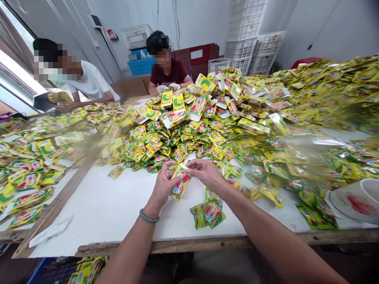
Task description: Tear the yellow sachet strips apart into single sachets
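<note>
My left hand [164,186] and my right hand [205,172] meet above the white table [112,213], both pinching one yellow-and-green packet [181,184] at its top edge. The packet hangs tilted between them. A beaded bracelet [149,217] circles my left wrist. Just below my right forearm lies a small bunch of green packets [209,212]. A huge heap of the same packets [189,130] fills the table beyond my hands.
Two other people sit at the far side, one in white [89,83] at the left, one in dark red [168,73] behind the heap. White crates [245,43] are stacked at the back wall. A white bowl [359,201] stands at the right edge.
</note>
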Demonstrator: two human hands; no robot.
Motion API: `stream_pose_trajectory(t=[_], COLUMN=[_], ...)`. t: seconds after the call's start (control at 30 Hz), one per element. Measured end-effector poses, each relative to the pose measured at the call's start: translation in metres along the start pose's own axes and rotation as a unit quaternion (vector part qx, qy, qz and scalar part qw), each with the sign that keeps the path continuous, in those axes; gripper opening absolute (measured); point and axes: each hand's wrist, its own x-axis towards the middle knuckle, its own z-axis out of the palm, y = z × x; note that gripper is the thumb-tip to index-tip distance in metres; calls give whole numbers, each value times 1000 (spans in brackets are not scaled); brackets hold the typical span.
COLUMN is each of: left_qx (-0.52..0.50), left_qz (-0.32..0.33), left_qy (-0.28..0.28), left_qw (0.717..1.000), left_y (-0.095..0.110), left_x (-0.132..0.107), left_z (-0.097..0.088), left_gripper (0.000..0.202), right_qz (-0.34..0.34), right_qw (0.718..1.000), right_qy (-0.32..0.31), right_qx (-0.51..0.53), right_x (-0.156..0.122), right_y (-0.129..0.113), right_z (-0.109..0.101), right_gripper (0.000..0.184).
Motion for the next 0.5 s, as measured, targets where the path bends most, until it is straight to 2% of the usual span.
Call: stream_pose_trajectory(t=[0.17, 0.33, 0.4, 0.5], left_qx=[29, 24, 13, 2], left_qz=[0, 13, 23, 36], left_qy=[-28, -24, -16, -7], left_qw=[999, 999, 1000, 999], left_y=[0, 0, 0, -1], left_x=[-2, -2, -1, -1], left_z=[-3, -6, -6, -7], left_gripper=[64, 59, 56, 53], right_qz=[49, 27, -14, -131], right_qw=[998, 997, 997, 981], right_qy=[-1, -64, -71, -19], right_qx=[42, 16, -28, -139], right_x=[-1, -4, -7, -12], right_y=[-5, -9, -11, -14], right_z=[-8, -12, -8, 1], right_gripper=[28, 25, 23, 17])
